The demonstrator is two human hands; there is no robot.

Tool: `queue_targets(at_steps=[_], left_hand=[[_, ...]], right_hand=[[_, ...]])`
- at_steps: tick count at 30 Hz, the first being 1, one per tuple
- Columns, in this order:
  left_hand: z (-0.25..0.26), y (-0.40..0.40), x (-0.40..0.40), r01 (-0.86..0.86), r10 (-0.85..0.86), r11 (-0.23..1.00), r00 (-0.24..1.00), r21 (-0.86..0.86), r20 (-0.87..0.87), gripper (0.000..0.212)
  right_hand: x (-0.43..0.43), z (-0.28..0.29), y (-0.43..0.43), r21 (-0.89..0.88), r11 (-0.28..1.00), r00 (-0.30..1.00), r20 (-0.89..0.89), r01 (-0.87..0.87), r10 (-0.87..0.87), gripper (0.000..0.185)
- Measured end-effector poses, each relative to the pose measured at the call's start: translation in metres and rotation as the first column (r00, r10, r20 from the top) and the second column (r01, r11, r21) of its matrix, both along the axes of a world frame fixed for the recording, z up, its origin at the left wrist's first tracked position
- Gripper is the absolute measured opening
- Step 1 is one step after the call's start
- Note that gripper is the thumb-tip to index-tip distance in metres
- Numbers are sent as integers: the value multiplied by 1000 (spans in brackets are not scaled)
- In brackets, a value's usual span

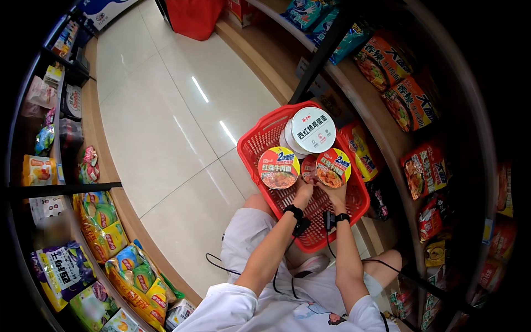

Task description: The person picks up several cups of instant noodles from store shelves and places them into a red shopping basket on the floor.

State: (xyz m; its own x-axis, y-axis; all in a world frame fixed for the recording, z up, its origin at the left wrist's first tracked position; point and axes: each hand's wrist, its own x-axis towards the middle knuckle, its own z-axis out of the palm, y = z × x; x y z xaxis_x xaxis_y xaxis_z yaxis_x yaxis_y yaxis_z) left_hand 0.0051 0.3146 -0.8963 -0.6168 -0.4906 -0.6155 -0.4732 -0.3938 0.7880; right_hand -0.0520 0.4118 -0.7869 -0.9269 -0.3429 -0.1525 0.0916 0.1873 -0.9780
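Observation:
A red plastic shopping basket [360, 209] stands before me, tilted across the view. My right hand [335, 196] grips a red-and-yellow instant noodle cup [333, 168] from the near side, below its lid. My left hand [304, 195] is curled against the lower side of the same cup, with its fingertips partly hidden. To the left sits a second instant noodle cup [279, 167] with a similar lid. At the far end of the basket is a white noodle tub [313, 130], its lid bearing writing, with another white container partly hidden beneath it.
Shelves with noodle packs [410, 103] curve along my right, close to the basket. Along the left, another shelf [137, 232] holds bagged snacks [141, 282]. Pale floor tiles [166, 116] run between them. A red cloth-like item [194, 18] hangs at the far end. Cables [388, 265] trail from my wrist devices.

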Motion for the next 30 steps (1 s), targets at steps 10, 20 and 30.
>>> queue_targets(at_steps=[10,20,30], left_hand=[[63,-18,4,-69,26,795,996,602,80,57],[66,-25,9,-80,147,598,989,797,-11,75],[73,-4,10,-137,272,429,962,893,17,80]], right_hand=[[-29,-7,43,293,912,958,92,-286,271,85],[-29,17,15,242,916,943,-8,-320,332,93],[2,14,16,99,987,988,103,-129,119,93]])
